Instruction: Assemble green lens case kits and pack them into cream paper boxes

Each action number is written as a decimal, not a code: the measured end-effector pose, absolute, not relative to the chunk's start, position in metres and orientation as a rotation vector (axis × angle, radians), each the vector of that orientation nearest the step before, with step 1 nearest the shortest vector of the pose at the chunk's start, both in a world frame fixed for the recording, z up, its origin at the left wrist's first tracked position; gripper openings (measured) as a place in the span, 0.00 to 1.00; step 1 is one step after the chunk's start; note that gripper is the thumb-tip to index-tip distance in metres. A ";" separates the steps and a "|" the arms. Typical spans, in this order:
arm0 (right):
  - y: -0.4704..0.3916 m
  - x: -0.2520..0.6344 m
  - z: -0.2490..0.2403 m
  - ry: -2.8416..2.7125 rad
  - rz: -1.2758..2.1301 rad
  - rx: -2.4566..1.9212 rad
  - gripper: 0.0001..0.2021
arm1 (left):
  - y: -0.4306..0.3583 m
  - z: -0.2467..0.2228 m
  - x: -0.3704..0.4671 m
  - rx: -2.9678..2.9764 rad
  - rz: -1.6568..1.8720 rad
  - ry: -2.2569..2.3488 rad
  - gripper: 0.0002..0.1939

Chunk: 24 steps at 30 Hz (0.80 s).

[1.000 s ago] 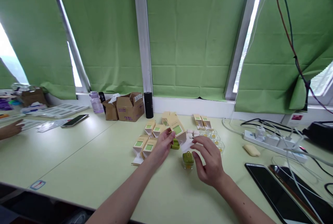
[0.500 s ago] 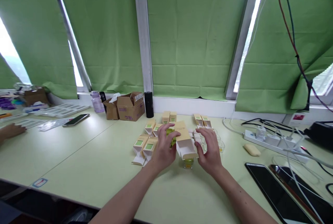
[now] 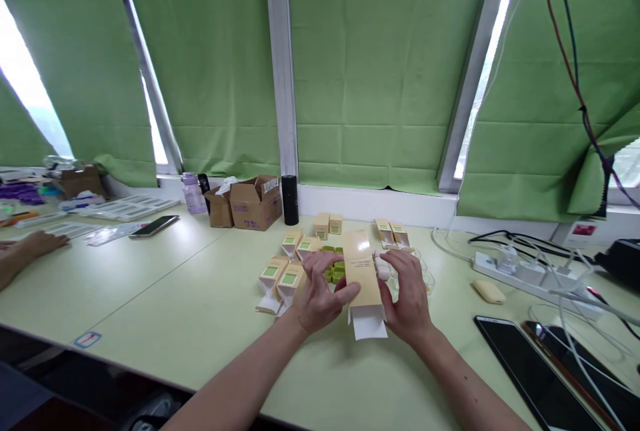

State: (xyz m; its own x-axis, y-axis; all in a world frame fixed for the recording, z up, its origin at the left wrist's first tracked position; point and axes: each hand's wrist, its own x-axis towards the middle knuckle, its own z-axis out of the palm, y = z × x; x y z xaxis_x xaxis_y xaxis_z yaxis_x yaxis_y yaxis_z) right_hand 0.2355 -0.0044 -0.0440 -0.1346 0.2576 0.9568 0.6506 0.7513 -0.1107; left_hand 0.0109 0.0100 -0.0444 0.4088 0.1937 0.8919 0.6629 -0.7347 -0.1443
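A small tan carton is held between my two hands, its white end flaps open toward me. The thumb and fingers of my left hand grip its left side. On the opposite side, my right hand holds the carton's edge. Green containers show behind my left fingers, partly covered. White rounded pieces and clear plastic cups lie behind and beside my right hand. Several tan cartons with green labels, one at the front left, stand with open flaps left of my left hand.
Two more cartons lie behind my right hand. Cardboard boxes and a black cylinder stand at the back. A power strip, cables and a tablet are on the right. At far left is another person's hand.
The carton has turned so its printed face shows more and its open end points down toward me. The small green jar beneath it is now hidden. My left thumb has moved onto the carton's face.
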 end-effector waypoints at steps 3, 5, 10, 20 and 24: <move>-0.006 0.234 -0.043 -1.708 -0.386 -0.729 0.27 | 0.008 -0.040 0.015 -2.122 -1.367 -0.615 0.20; -0.007 0.234 -0.043 -1.709 -0.385 -0.724 0.28 | 0.008 -0.037 0.019 -2.100 -1.435 -0.577 0.21; -0.008 0.234 -0.043 -1.721 -0.403 -0.707 0.29 | 0.010 -0.034 0.028 -2.136 -1.629 -0.552 0.20; -0.006 0.235 -0.045 -1.726 -0.363 -0.706 0.31 | 0.015 -0.034 0.029 -2.365 -1.892 -0.638 0.28; -0.006 0.234 -0.045 -1.727 -0.335 -0.716 0.31 | 0.024 -0.045 0.028 -2.548 -2.162 -0.876 0.31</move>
State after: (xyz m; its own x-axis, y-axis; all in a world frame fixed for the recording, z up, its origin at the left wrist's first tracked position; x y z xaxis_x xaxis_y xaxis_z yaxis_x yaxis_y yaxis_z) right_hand 0.2344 -0.0062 -0.0452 -0.1347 0.2864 0.9486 0.6202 0.7710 -0.1447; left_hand 0.0277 0.0235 -0.0451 0.1100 0.5578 0.8226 0.1722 -0.8258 0.5370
